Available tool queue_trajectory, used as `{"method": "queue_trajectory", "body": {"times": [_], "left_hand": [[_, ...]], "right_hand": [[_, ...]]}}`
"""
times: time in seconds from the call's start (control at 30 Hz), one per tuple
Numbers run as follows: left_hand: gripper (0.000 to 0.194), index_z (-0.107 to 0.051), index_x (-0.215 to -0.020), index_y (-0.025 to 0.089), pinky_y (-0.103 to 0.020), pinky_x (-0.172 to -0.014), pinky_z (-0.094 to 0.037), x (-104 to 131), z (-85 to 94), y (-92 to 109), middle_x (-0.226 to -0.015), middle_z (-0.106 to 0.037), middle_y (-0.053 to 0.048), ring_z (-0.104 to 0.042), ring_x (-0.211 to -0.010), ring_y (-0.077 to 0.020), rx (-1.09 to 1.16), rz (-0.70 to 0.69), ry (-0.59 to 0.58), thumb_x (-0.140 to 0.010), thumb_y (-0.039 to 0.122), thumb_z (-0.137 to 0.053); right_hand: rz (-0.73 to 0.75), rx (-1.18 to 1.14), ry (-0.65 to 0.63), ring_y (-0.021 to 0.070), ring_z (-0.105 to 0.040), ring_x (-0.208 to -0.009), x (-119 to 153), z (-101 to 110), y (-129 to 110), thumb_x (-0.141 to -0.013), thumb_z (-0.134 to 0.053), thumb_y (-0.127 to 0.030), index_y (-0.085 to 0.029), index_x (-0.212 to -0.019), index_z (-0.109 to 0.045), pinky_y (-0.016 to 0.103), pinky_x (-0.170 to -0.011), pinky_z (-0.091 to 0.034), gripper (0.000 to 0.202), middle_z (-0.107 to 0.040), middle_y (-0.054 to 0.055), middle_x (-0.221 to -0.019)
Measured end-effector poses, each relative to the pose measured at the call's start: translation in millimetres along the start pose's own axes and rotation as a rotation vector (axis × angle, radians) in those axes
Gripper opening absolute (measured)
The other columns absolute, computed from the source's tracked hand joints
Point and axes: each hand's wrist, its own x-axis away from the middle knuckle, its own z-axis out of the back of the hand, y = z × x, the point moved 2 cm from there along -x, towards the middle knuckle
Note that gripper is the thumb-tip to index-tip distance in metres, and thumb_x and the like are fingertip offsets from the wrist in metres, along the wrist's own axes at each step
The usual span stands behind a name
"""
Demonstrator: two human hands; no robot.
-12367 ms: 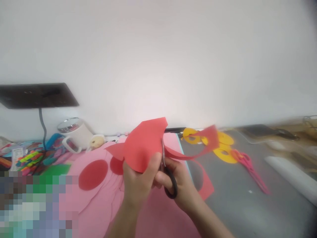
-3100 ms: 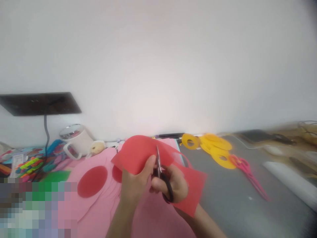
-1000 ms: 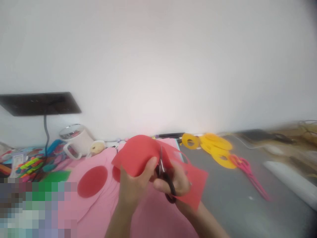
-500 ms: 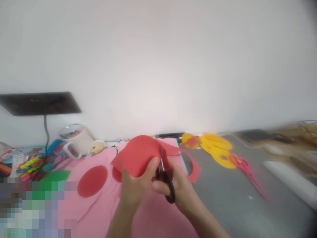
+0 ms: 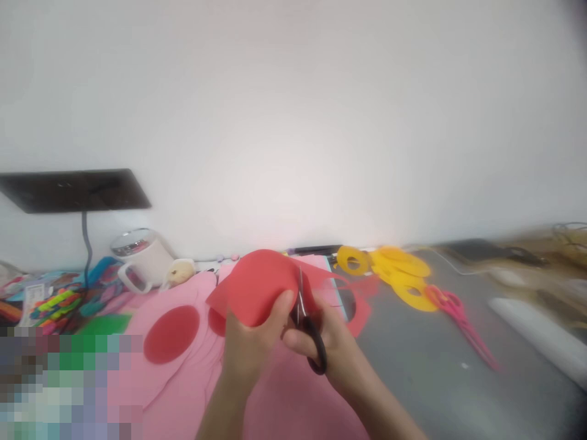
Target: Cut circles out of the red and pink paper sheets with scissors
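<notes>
White wall (image 5: 293, 122) spans the head view's upper frame, above a grey desktop (image 5: 422, 385) at lower right and pink paper sheets (image 5: 174, 406) at lower left. At centre, the left hand (image 5: 251, 345) pinches curved red paper (image 5: 261, 284); the right hand (image 5: 337, 345) grips black-handled scissors (image 5: 318, 345), blades against the paper's right side. Left of centre stands a white mug (image 5: 155, 266) with a shiny top, contents hidden. A white label (image 5: 33, 302) near the left edge is too blurred to read.
</notes>
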Motion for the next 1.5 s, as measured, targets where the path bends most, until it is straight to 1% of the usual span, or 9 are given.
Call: {"method": "queue_trajectory", "body": {"times": [0.13, 0.23, 0.5, 0.63, 0.77, 1.03, 1.17, 1.33, 1.5], "left_hand": [[0.023, -0.058, -0.052, 0.021, -0.021, -0.047, -0.048, 0, -0.2, 1, -0.048, -0.058, 0.005, -0.058, -0.047, -0.0113, 0.0, 0.002, -0.001, -0.069, 0.033, -0.068], [0.022, -0.058, -0.054, 0.021, -0.022, -0.047, -0.048, -1, 0.5, -1, -0.048, -0.058, 0.005, -0.058, -0.047, -0.0125, -0.011, 0.01, 0.016, -0.067, 0.034, -0.07], [0.024, -0.055, -0.054, 0.021, -0.025, -0.047, -0.046, -4, 3.4, -4, -0.048, -0.054, 0.004, -0.055, -0.046, -0.0133, -0.035, -0.014, 0.01, -0.068, 0.035, -0.069], [0.027, -0.055, -0.056, 0.021, -0.026, -0.05, -0.047, -11, 6.3, -12, -0.049, -0.051, 0.004, -0.053, -0.05, -0.0137, -0.03, -0.088, 0.007, -0.065, 0.038, -0.073], [0.028, -0.055, -0.057, 0.021, -0.027, -0.051, -0.047, -15, 7.8, -20, -0.051, -0.05, 0.003, -0.051, -0.052, -0.0143, -0.025, -0.105, 0.013, -0.063, 0.041, -0.074], [0.024, -0.059, -0.058, 0.02, -0.028, -0.046, -0.048, -9, 6.2, -9, -0.051, -0.054, 0.002, -0.055, -0.048, -0.0151, -0.018, -0.04, -0.024, -0.069, 0.039, -0.068], [0.025, -0.058, -0.057, 0.019, -0.028, -0.046, -0.048, -10, 7.1, -12, -0.051, -0.056, 0.002, -0.056, -0.048, -0.0153, -0.01, -0.024, -0.033, -0.069, 0.039, -0.069], [0.026, -0.057, -0.06, 0.02, -0.027, -0.038, -0.044, -15, 7.4, -21, -0.05, -0.05, 0.003, -0.052, -0.044, -0.015, 0.028, -0.045, -0.017, -0.067, 0.041, -0.071], [0.031, -0.05, -0.052, 0.021, -0.024, -0.043, -0.042, -12, 7.0, -14, -0.048, -0.046, 0.005, -0.048, -0.045, -0.0113, 0.033, -0.081, 0.023, -0.068, 0.038, -0.07]], "right_hand": [[-0.029, 0.012, 0.015, 0.0083, -0.027, -0.053, 0, 0, -1, -0.065, -0.086, -0.029, -0.022, -0.084, -0.049, 0.022, -0.05, -0.022, 0.043, -0.039, -0.01, -0.056], [-0.025, 0.021, 0.031, 0.0091, -0.032, -0.055, 0, 1, 0, -0.064, -0.087, -0.03, -0.021, -0.085, -0.05, 0.022, -0.053, -0.026, 0.043, -0.043, -0.008, -0.06], [-0.03, 0.083, 0.049, 0.0116, -0.034, -0.057, 0, 3, 2, -0.063, -0.086, -0.042, -0.023, -0.082, -0.048, 0.024, -0.053, -0.026, 0.047, -0.045, -0.006, -0.062], [-0.048, 0.145, 0.066, 0.0135, -0.038, -0.059, 1, 3, 1, -0.062, -0.084, -0.048, -0.022, -0.08, -0.053, 0.025, -0.054, -0.029, 0.045, -0.047, -0.003, -0.065], [-0.061, 0.171, 0.083, 0.0139, -0.038, -0.058, 1, 4, 1, -0.062, -0.082, -0.053, -0.022, -0.074, -0.053, 0.025, -0.053, -0.029, 0.044, -0.046, -0.003, -0.063], [-0.046, 0.154, 0.077, 0.0138, -0.044, -0.058, 3, 3, 2, -0.067, -0.08, -0.044, -0.022, -0.077, -0.054, 0.026, -0.055, -0.035, 0.035, -0.051, -0.003, -0.061], [-0.048, 0.169, 0.084, 0.0132, -0.047, -0.057, 4, 4, 2, -0.069, -0.079, -0.037, -0.021, -0.074, -0.054, 0.025, -0.054, -0.035, 0.03, -0.053, -0.003, -0.061], [-0.068, 0.18, 0.098, 0.0137, -0.047, -0.054, 2, 5, 3, -0.068, -0.08, -0.034, -0.021, -0.081, -0.055, 0.025, -0.051, -0.036, 0.031, -0.053, -0.004, -0.058], [-0.081, 0.198, 0.104, 0.0143, -0.049, -0.054, 2, 5, 6, -0.069, -0.078, -0.035, -0.021, -0.086, -0.055, 0.025, -0.05, -0.036, 0.032, -0.054, -0.004, -0.057]]}}
